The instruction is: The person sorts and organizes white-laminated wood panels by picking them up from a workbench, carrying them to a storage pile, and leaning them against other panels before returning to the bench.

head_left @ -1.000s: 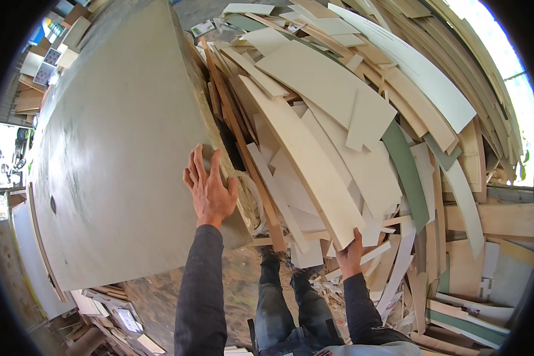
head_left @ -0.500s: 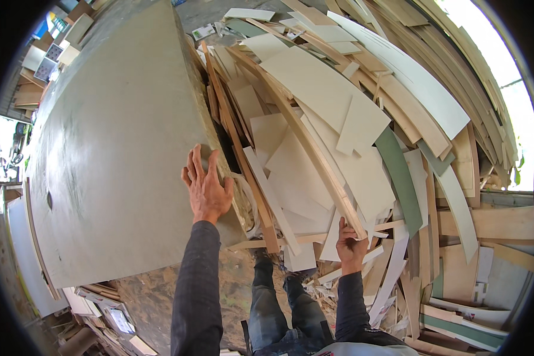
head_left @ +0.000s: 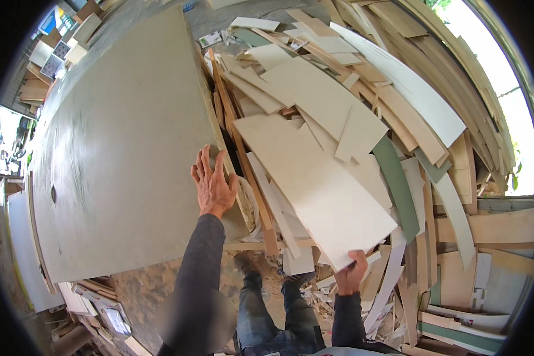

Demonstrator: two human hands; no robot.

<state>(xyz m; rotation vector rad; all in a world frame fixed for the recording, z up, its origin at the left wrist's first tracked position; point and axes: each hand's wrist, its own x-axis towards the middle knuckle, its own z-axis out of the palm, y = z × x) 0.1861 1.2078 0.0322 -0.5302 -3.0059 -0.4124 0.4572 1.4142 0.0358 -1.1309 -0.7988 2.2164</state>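
My right hand (head_left: 352,273) grips the near corner of a long white board (head_left: 314,184), its thumb on top and the other fingers hidden beneath. The board lies with its broad face up, slanting away to the far left over a heap of offcuts. My left hand (head_left: 215,185) rests with spread fingers on the right edge of a large grey panel (head_left: 124,160). Right beside that hand, narrow brown wooden strips (head_left: 249,172) run along the gap between the panel and the heap.
Loose boards and strips (head_left: 332,95) pile up at the far right, among them a green strip (head_left: 396,184). Long planks (head_left: 457,77) are stacked along the right side. Wood scraps litter the floor near my feet. Boxes (head_left: 56,56) stand at the far left.
The board in my right hand has turned from edge-up to face-up, now covering part of the heap. My right hand has moved slightly nearer to me. My left hand stays on the panel.
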